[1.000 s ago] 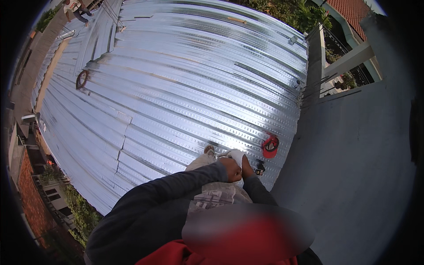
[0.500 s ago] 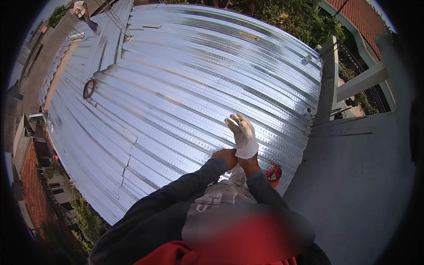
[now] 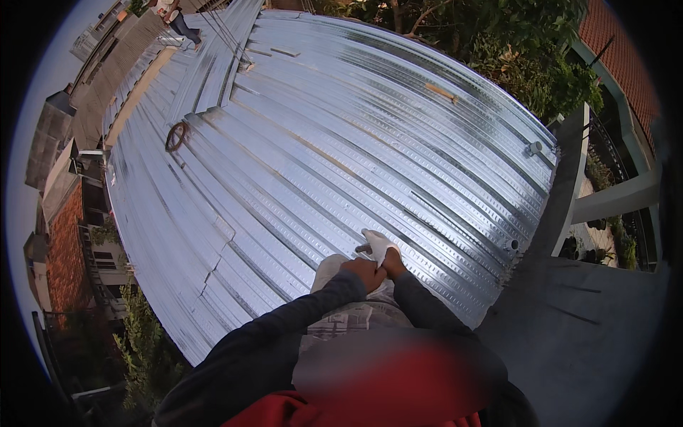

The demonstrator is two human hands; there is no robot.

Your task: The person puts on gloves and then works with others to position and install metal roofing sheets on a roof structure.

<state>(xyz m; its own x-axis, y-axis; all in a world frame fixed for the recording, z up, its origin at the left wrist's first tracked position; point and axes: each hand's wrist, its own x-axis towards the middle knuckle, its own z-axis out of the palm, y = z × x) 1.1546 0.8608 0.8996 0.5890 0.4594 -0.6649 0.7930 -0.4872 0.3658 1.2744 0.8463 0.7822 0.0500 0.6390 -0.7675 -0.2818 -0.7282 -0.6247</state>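
Note:
My right hand (image 3: 381, 249) wears a white knit glove (image 3: 385, 243) with its bare wrist showing below. It is turned partly side-on, and its visible fingers look extended to the front left. My bare left hand (image 3: 365, 273) is closed at the glove's cuff, pinching the fabric near the right wrist. Its fingertips are partly hidden. Both hands are close together in front of my body, above ribbed silver metal sheeting (image 3: 299, 199). Dark sleeves cover both forearms.
A coil of brown wire (image 3: 176, 136) lies at the left. Pipe stubs (image 3: 533, 148) rise near the right edge, beside a grey wall (image 3: 562, 192). A yellowish strip (image 3: 441, 92) lies farther back. Another person (image 3: 183, 27) is at the far left, near upright rods (image 3: 224, 35).
My right hand has dropped from raised with spread fingers to lower and turned leftward. The left hand stays at its wrist. The view has shifted left, and the red object by my right arm is out of sight.

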